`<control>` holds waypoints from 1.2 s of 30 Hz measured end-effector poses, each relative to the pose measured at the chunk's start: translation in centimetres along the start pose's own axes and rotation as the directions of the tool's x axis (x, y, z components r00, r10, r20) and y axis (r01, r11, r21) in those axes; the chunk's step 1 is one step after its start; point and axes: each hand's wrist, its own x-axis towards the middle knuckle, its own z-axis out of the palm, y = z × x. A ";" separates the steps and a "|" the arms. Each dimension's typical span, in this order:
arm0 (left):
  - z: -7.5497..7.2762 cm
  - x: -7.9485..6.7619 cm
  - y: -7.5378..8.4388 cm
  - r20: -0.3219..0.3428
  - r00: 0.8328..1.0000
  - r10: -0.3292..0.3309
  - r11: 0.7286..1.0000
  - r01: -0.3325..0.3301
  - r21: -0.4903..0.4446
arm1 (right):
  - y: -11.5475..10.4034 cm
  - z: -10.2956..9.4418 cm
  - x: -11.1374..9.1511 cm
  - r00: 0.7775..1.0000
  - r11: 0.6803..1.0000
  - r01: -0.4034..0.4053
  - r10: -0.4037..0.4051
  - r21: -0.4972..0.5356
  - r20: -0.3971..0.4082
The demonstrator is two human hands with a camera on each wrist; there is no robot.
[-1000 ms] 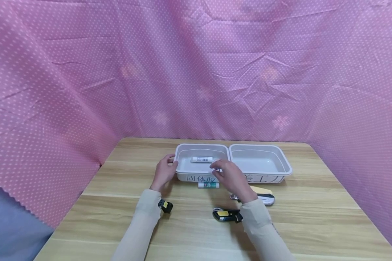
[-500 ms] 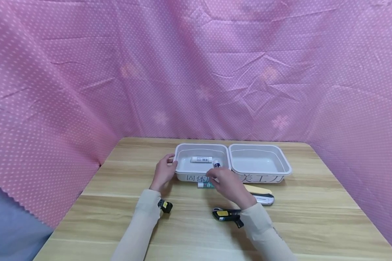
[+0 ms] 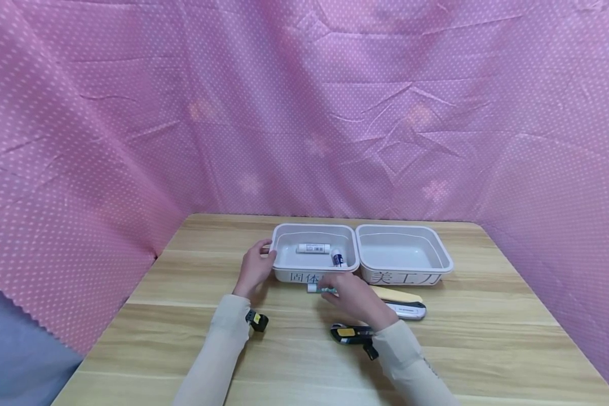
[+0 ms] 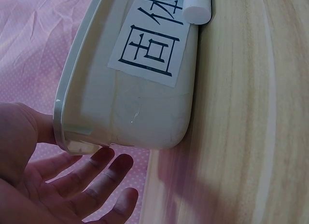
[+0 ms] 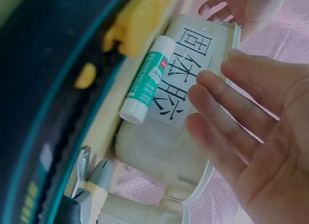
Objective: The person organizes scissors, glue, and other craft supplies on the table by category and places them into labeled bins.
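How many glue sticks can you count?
3: one white cylinder and one blue-and-white cylinder inside the left white plastic tray, one green-and-white cylinder on the wooden table in front. More may be hidden.

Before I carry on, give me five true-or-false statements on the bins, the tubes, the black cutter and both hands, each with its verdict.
1. A plain white tube and a blue-labelled tube lie in the left bin. True.
2. The green-labelled glue stick lies outside the left bin, in front of its lettered wall. True.
3. The right hand grips the green-labelled glue stick. False: the right wrist view shows its fingers apart from the stick.
4. The black cutter with a yellow slider lies in the right bin. False: it lies on the table, in front of the bins.
5. The left hand is at the left end of the left bin. True.
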 end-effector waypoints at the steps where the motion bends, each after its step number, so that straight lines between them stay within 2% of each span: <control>1: 0.0 0.0 0.0 0.000 1.000 0.000 1.000 0.000 0.002 | 0.1 0.1 0.0 1.000 1.000 -0.004 0.004 -0.001 0.009; 21: 0.0 0.1 0.0 -0.006 1.000 0.016 1.000 -0.016 0.022 | 0.3 0.6 -0.4 0.991 0.995 -0.094 0.095 -0.018 0.093; 31: 0.0 0.1 0.1 0.001 1.000 0.008 1.000 -0.008 0.021 | 0.7 0.9 -0.4 0.986 0.993 -0.120 0.122 -0.022 0.111; 36: 0.0 0.0 0.2 -0.003 1.000 0.007 1.000 -0.007 0.019 | 0.9 0.9 -0.4 0.991 0.993 -0.103 0.107 -0.048 0.085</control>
